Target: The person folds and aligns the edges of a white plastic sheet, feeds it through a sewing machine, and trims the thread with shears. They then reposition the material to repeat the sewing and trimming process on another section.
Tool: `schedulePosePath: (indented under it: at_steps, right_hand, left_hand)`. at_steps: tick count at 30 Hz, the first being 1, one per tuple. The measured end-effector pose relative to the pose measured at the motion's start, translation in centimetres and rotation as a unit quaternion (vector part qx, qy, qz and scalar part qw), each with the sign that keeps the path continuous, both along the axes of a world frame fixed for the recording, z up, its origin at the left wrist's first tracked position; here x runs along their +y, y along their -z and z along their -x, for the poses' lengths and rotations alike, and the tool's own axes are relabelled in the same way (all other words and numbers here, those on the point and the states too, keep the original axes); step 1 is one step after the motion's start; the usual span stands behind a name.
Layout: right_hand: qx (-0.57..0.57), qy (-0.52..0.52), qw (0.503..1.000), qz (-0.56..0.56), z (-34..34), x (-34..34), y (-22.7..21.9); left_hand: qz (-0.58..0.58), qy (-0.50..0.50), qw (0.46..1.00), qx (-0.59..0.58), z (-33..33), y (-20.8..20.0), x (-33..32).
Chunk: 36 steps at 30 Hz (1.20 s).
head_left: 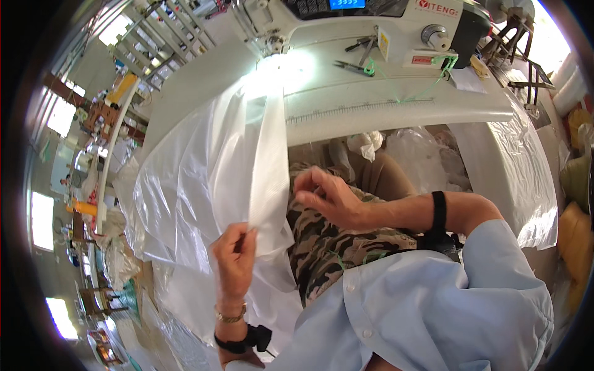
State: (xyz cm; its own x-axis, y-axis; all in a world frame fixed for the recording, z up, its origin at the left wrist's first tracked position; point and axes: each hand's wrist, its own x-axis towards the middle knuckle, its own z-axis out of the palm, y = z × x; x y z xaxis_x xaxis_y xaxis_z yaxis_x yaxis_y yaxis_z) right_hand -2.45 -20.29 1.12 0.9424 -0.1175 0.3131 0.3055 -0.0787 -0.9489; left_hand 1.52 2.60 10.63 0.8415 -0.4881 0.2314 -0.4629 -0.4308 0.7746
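A long piece of white woven sheet (223,145) runs from under the lit needle area of a white sewing machine (396,31) down towards my lap. My left hand (235,252) is closed on the folded edge of this sheet, thumb and fingers pinching it. Just right of the sheet's edge, my right hand (329,199) hovers above my camouflage-patterned lap. Its fingers are loosely bent, the thumb stands apart from them, and nothing shows between them. Glare hides the needle and presser foot.
Black-handled thread snips (356,67) and green thread lie on the machine table (346,120), which has a ruler scale along it. Clear plastic bags (421,154) are bunched below the table's front edge. Glossy white sheeting (516,167) hangs at the right. Metal racks (173,31) stand at the far left.
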Motion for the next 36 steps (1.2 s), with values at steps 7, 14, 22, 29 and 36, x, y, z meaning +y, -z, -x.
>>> schedulePosePath:
  at_steps: [7,14,22,29,36]
  right_hand:
    - [-0.211,-0.082,0.902,0.368,-14.4,9.2,-1.7]
    - [-0.348,-0.168,0.831,0.401,-11.9,10.8,1.1]
    - [0.094,-0.360,0.768,0.521,-10.6,-1.5,-0.9]
    - [-0.235,-0.241,0.804,0.490,-14.6,-7.5,-7.4]
    - [-0.227,-0.296,0.834,0.407,-16.4,-7.7,-6.5]
  left_hand:
    - [-0.232,0.169,0.915,-0.282,-2.1,-10.4,-1.7]
    - [-0.388,0.281,0.847,-0.231,-0.2,-7.7,-3.0]
    - [-0.288,0.097,0.929,-0.214,2.8,4.3,-2.2]
    - [-0.104,-0.062,0.991,-0.062,4.2,6.0,-2.8]
    - [0.071,-0.174,0.975,0.116,4.2,5.4,-2.0]
